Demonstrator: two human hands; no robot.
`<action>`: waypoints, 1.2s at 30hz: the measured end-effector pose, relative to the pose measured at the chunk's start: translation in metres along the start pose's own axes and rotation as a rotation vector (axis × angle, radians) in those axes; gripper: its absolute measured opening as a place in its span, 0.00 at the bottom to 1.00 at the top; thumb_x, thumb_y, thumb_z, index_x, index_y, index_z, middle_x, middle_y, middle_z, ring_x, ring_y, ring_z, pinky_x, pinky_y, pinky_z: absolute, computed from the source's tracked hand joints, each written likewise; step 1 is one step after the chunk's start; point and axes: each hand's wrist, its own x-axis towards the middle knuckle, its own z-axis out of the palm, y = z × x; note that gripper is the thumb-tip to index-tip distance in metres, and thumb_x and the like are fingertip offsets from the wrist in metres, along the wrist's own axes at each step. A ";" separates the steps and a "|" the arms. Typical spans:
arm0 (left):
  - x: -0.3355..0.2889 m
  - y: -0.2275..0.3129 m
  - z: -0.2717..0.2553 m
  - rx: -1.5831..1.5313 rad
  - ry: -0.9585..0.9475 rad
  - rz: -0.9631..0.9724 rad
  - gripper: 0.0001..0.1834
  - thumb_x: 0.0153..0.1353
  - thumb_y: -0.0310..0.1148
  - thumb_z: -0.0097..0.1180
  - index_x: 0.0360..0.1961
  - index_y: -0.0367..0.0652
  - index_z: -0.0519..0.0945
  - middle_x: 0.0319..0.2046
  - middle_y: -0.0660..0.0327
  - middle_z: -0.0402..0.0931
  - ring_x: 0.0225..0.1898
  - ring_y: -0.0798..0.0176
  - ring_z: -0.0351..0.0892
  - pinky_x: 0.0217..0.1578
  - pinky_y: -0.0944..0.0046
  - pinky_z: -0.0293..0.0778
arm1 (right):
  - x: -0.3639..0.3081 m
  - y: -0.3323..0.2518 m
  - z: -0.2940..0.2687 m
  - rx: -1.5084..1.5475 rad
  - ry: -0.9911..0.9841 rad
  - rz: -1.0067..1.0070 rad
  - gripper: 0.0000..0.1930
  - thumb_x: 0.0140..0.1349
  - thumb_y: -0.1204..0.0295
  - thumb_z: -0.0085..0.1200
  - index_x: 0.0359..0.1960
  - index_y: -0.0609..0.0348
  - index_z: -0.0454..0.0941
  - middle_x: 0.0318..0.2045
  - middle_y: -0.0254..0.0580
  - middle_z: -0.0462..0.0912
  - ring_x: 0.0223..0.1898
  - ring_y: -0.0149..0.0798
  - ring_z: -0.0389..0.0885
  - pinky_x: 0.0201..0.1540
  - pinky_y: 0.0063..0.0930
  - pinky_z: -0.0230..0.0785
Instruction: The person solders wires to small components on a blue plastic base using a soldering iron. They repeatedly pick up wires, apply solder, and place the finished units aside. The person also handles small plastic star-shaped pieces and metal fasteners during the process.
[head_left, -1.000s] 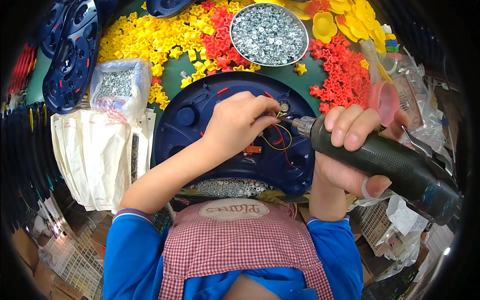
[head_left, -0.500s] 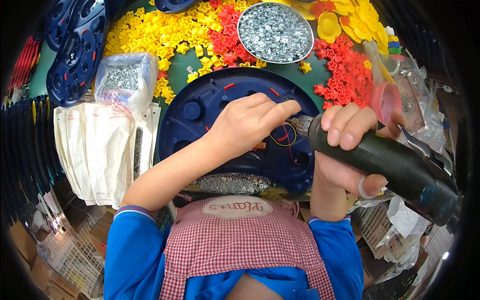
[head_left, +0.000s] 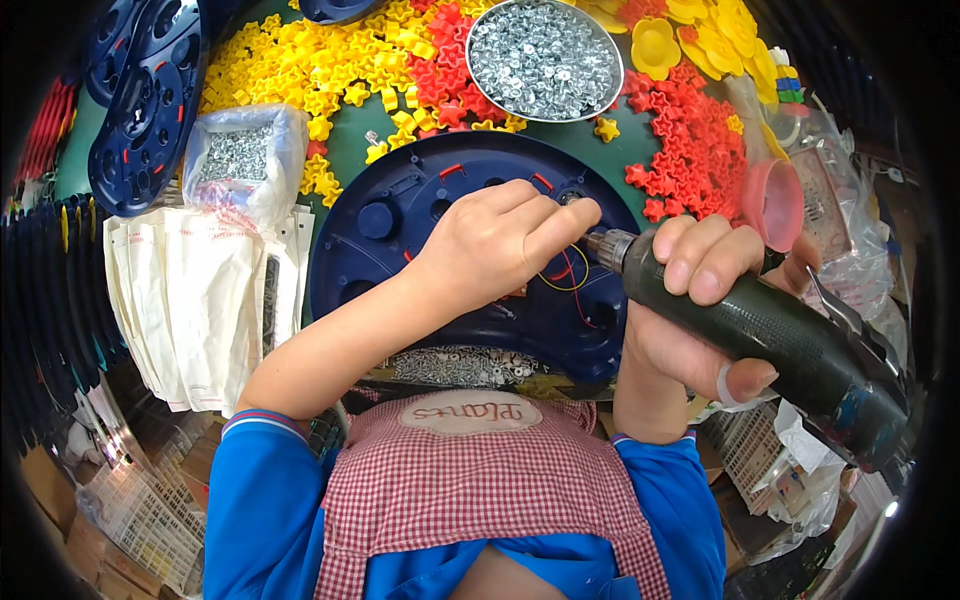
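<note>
A dark green power screwdriver (head_left: 755, 325) lies slanted across my right hand (head_left: 700, 290), whose fingers wrap over its body; a white band circles the thumb. Its metal chuck (head_left: 608, 248) points left at my left hand (head_left: 505, 240). That hand is closed, thumb and forefinger together at the driver's tip, and whatever they pinch is hidden. Beneath both hands is a dark blue curved plastic shell (head_left: 375, 270) with posts, round recesses and small red pieces. Thin red and yellow wires (head_left: 568, 280) loop inside it, below the driver's tip.
A round metal bowl (head_left: 469, 58) of screws stands beyond the shell, among yellow star pieces (head_left: 300, 70) and red star pieces (head_left: 685, 150). At left are a plastic-lined box (head_left: 285, 150) of small metal parts and white paper bags (head_left: 185, 300). Loose screws (head_left: 460, 367) lie nearest me.
The scene sits slightly further left in the picture. Both hands keep their grips, and the screwdriver's tip stays beside my left fingers.
</note>
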 end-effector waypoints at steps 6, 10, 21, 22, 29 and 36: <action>0.000 0.001 0.000 0.009 -0.003 0.013 0.25 0.45 0.23 0.67 0.48 0.42 0.77 0.22 0.64 0.74 0.25 0.62 0.76 0.25 0.64 0.74 | -0.002 0.001 0.003 -0.053 -0.012 -0.007 0.45 0.56 0.35 0.57 0.70 0.45 0.58 0.31 0.34 0.74 0.30 0.33 0.73 0.40 0.33 0.70; -0.001 0.002 0.000 0.031 -0.010 0.008 0.25 0.46 0.24 0.68 0.48 0.42 0.77 0.23 0.64 0.75 0.24 0.62 0.76 0.25 0.65 0.74 | -0.003 0.001 0.004 -0.074 -0.006 -0.048 0.45 0.57 0.35 0.55 0.70 0.45 0.58 0.32 0.34 0.74 0.30 0.33 0.73 0.39 0.34 0.70; 0.000 0.000 0.001 0.007 -0.025 0.041 0.23 0.48 0.25 0.67 0.48 0.42 0.77 0.25 0.63 0.77 0.27 0.61 0.78 0.26 0.64 0.76 | 0.001 0.001 -0.003 0.010 -0.082 -0.066 0.46 0.56 0.34 0.55 0.71 0.46 0.57 0.37 0.39 0.76 0.32 0.35 0.73 0.39 0.34 0.69; 0.000 -0.001 0.001 -0.010 -0.027 0.041 0.24 0.48 0.25 0.67 0.48 0.42 0.77 0.25 0.63 0.77 0.27 0.60 0.78 0.27 0.64 0.76 | 0.002 0.002 -0.003 0.017 -0.097 -0.072 0.46 0.56 0.34 0.56 0.71 0.46 0.57 0.37 0.39 0.77 0.32 0.35 0.74 0.39 0.34 0.69; -0.001 0.000 0.003 -0.004 -0.028 -0.018 0.19 0.50 0.30 0.60 0.46 0.48 0.80 0.24 0.68 0.76 0.28 0.66 0.76 0.28 0.68 0.76 | -0.001 0.001 -0.005 0.002 -0.068 -0.033 0.45 0.57 0.36 0.55 0.71 0.47 0.57 0.37 0.40 0.76 0.32 0.35 0.73 0.40 0.35 0.69; 0.053 -0.039 -0.017 0.011 -0.137 -0.169 0.16 0.48 0.37 0.70 0.38 0.44 0.85 0.35 0.57 0.83 0.41 0.52 0.82 0.42 0.54 0.77 | 0.001 0.008 -0.017 -0.101 0.035 -0.106 0.44 0.58 0.37 0.53 0.69 0.50 0.58 0.33 0.39 0.75 0.31 0.36 0.74 0.39 0.37 0.69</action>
